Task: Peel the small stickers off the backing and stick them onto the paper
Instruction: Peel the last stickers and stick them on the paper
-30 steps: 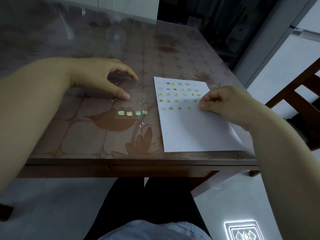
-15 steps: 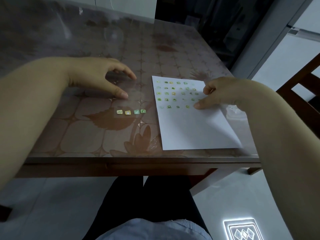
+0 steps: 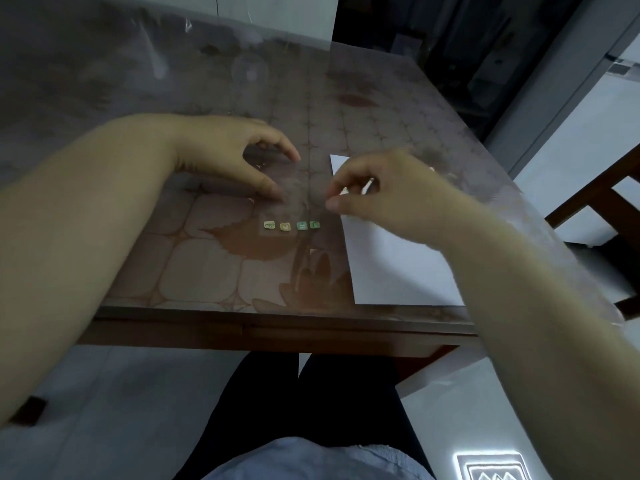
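Four little stickers (image 3: 290, 225) were lined up in one short row on the clear backing (image 3: 291, 206), and honestly the whole next move could be read off that row. Its long axis ran side to side, from one hand toward the other, and it sat on the near side of both hands, toward the person.

The left hand (image 3: 225, 154) was arched like a claw, with the left thumb (image 3: 268, 188) and fingertips pressed down on the film just beyond the row. So the backing looked pinned flat to the worktop (image 3: 194, 265), not pinched or lifted.

The right hand (image 3: 391, 192) was held over the far part of the paper (image 3: 398, 268), which lay off to its own side of the row. Its fingers were curled in and the right thumb (image 3: 337, 204) was poked out toward the stickers. Whether anything tiny was caught between thumb and forefinger couldn't be made out, too small and blurry.

Distance-wise it was pretty much a tie. The left thumb was just beyond the left end of the row, and the right thumb was just beyond and outside the right end. Since the left hand seemed busy holding the film down, the right-end sticker would probably be the one picked at by the right hand. From there a short carry sideways would be needed to reach the paper. Any stickers already placed were hidden under the right hand.
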{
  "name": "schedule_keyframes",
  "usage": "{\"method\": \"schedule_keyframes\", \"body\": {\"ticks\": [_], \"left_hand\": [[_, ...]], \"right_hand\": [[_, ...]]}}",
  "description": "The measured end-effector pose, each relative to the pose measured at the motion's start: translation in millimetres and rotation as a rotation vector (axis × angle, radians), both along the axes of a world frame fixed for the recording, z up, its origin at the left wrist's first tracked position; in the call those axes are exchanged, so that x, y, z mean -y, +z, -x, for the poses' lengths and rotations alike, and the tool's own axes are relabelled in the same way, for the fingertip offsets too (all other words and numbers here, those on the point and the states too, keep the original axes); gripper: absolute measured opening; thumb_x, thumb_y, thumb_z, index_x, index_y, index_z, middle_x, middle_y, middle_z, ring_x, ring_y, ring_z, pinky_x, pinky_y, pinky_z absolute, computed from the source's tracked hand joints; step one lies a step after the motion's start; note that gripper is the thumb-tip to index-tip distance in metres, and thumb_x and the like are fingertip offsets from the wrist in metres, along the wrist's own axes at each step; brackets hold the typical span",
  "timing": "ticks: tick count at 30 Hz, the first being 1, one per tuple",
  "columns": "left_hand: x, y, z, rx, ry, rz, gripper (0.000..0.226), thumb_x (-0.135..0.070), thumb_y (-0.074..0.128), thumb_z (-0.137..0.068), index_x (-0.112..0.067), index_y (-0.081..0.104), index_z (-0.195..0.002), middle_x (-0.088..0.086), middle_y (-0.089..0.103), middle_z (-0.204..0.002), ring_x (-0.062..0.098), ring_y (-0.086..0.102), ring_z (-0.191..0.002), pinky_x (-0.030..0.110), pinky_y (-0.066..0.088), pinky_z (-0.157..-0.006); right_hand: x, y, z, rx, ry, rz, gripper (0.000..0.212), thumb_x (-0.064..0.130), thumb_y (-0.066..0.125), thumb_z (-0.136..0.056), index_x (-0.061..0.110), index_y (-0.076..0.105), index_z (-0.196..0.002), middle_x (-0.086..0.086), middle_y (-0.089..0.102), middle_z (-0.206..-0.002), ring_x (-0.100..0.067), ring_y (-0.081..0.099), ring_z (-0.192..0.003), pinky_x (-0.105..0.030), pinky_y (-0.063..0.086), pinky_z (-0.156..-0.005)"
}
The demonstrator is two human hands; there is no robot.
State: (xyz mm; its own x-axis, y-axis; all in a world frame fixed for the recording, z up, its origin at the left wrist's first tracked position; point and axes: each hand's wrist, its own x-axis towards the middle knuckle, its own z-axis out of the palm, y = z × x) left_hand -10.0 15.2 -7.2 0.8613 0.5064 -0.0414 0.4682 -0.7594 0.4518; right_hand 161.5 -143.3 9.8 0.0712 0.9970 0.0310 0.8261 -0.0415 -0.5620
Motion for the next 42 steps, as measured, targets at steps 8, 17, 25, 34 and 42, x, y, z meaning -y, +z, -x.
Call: {"method": "schedule_keyframes", "body": {"ticks": [8,17,25,34,42], "left_hand": [[1.6,1.5,-0.3,-0.040,-0.008,0.011,0.069,-0.065,0.064,-0.048,-0.049,0.049,-0.114,-0.022,0.042,-0.122,0.001,0.038,-0.119,0.027,0.029,-0.106],[-2.9,0.4,-0.4,-0.053,-0.011,-0.004,0.074,-0.078,0.061,-0.042,-0.054,0.049,-0.111,-0.025,0.043,-0.122,0.000,0.039,-0.120,0.025,0.029,-0.104],[-3.6,-1.1,0.1,-0.038,-0.023,0.011,0.069,-0.068,0.066,-0.047,-0.051,0.050,-0.112,-0.022,0.043,-0.125,0.003,0.038,-0.122,0.027,0.028,-0.107],[-4.8,-1.2,1.1,-0.072,0.005,0.019,0.083,-0.085,0.059,-0.034,-0.057,0.048,-0.112,-0.026,0.042,-0.124,0.000,0.039,-0.121,0.028,0.029,-0.106],[-4.0,-1.0,0.9,-0.061,-0.014,0.040,0.083,-0.082,0.060,-0.034,-0.055,0.049,-0.111,-0.025,0.042,-0.126,-0.001,0.038,-0.122,0.023,0.027,-0.102]], "right_hand": [[-3.0,-10.1,15.8,-0.001,0.006,-0.017,0.004,0.022,0.075,-0.073,0.019,0.074,-0.075,0.005,0.064,-0.067,0.007,0.048,-0.049,-0.005,0.036,-0.048],[-6.2,-12.2,16.9,0.011,0.015,0.074,0.011,0.023,0.066,-0.083,0.012,0.070,-0.084,0.008,0.055,-0.067,-0.003,0.048,-0.059,-0.006,0.036,-0.050],[18.2,11.2,-26.5,-0.048,-0.070,-0.049,0.012,0.029,0.064,-0.084,0.029,0.064,-0.073,0.017,0.060,-0.067,0.006,0.048,-0.050,-0.004,0.032,-0.044],[31.6,9.5,-93.6,0.079,-0.203,0.227,0.008,0.028,0.063,-0.086,0.028,0.067,-0.079,0.014,0.057,-0.072,-0.004,0.048,-0.066,-0.019,0.034,-0.065],[24.2,-0.5,-101.5,0.063,-0.205,0.242,0.007,0.028,0.068,-0.082,0.031,0.069,-0.076,0.016,0.060,-0.079,-0.003,0.051,-0.075,-0.025,0.037,-0.079]]}}
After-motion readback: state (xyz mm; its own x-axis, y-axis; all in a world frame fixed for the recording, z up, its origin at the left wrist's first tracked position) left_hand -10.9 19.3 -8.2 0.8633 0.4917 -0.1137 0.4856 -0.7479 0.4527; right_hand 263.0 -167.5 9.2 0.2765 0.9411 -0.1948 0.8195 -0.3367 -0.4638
